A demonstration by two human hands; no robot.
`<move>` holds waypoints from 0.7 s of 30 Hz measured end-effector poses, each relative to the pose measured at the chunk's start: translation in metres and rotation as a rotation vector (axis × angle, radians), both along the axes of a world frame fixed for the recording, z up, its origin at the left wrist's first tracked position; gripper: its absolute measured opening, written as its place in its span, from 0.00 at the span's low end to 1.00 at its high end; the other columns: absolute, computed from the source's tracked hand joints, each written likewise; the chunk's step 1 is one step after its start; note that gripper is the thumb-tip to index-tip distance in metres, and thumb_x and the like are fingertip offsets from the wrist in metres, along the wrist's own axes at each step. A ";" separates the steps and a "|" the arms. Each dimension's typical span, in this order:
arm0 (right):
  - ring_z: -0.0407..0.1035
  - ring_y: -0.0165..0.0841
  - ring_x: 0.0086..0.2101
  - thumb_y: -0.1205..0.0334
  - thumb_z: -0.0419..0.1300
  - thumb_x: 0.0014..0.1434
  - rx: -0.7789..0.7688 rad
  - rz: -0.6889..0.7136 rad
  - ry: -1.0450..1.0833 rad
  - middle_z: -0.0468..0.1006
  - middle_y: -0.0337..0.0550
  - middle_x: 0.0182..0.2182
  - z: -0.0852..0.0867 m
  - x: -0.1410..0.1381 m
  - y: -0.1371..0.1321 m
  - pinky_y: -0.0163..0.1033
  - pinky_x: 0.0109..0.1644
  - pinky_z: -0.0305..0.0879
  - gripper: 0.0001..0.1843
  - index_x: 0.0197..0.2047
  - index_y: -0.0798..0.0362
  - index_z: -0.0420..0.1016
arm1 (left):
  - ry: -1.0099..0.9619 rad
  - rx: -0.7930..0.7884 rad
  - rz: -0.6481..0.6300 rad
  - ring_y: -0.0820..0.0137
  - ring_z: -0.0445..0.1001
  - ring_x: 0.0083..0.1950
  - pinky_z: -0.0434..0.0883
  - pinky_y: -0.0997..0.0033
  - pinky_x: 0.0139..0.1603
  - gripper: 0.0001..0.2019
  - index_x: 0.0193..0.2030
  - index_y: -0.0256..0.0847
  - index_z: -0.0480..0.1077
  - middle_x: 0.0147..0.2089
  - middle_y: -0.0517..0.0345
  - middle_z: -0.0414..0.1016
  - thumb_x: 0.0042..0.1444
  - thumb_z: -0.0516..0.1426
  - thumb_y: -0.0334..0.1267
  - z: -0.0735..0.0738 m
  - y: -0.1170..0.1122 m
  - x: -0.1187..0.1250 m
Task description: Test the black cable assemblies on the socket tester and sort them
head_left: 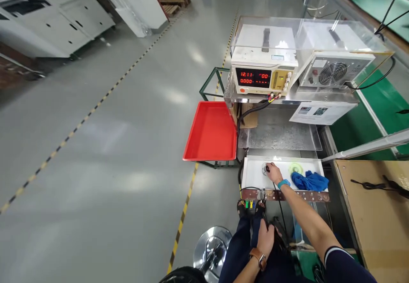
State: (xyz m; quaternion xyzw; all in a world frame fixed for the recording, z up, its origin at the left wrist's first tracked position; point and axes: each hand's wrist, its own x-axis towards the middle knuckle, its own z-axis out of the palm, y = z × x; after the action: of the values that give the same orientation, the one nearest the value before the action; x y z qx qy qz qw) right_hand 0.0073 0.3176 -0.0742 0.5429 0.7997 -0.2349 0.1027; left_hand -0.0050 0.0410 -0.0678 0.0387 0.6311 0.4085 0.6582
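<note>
My right hand (274,173) reaches over the white tray (252,181), its fingers pinched on the small black end of a cable. The black cable (281,208) runs from there down toward my lap. Under those fingertips is a small round silvery piece (264,169), partly covered. To the right of the hand lie a pale green ring-shaped roll (295,168) and a crumpled blue cloth (309,181). My left hand (266,237) is closed at my lap on a bunch of black cable (278,237), whose details are dark and partly hidden.
A power supply (264,72) with red digits stands under a clear cover on the shelf. Left of it is a red tray (212,132) on a green frame. A brown strip with terminals (300,195) edges the white tray. Cardboard (373,215) lies at right; a chrome stool base (212,249) stands below.
</note>
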 end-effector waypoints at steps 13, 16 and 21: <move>0.72 0.35 0.49 0.72 0.50 0.68 -0.130 0.146 -0.124 0.73 0.56 0.57 -0.013 -0.003 0.012 0.35 0.54 0.64 0.22 0.62 0.55 0.74 | 0.076 -0.071 0.013 0.75 0.66 0.17 0.61 0.75 0.16 0.33 0.35 0.44 0.61 0.21 0.68 0.65 0.52 0.49 0.76 -0.003 0.022 -0.038; 0.72 0.37 0.51 0.70 0.50 0.69 -0.118 0.114 -0.144 0.75 0.57 0.56 -0.016 -0.008 0.010 0.36 0.54 0.65 0.21 0.61 0.57 0.74 | 0.102 -0.097 -0.034 0.76 0.62 0.15 0.55 0.75 0.14 0.32 0.34 0.43 0.62 0.19 0.68 0.64 0.51 0.52 0.75 -0.015 0.026 -0.039; 0.73 0.38 0.52 0.68 0.52 0.71 -0.135 0.089 -0.176 0.78 0.57 0.52 -0.014 -0.017 0.014 0.38 0.56 0.66 0.16 0.54 0.61 0.78 | 0.117 -0.093 -0.044 0.77 0.61 0.16 0.56 0.76 0.15 0.32 0.34 0.44 0.61 0.19 0.69 0.63 0.52 0.50 0.75 -0.024 0.028 -0.039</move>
State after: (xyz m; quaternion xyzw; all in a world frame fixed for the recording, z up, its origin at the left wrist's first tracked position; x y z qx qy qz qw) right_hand -0.0095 0.3321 -0.0882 0.5171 0.7932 -0.2349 0.2195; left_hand -0.0440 0.0691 -0.0915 0.0459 0.6859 0.3613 0.6300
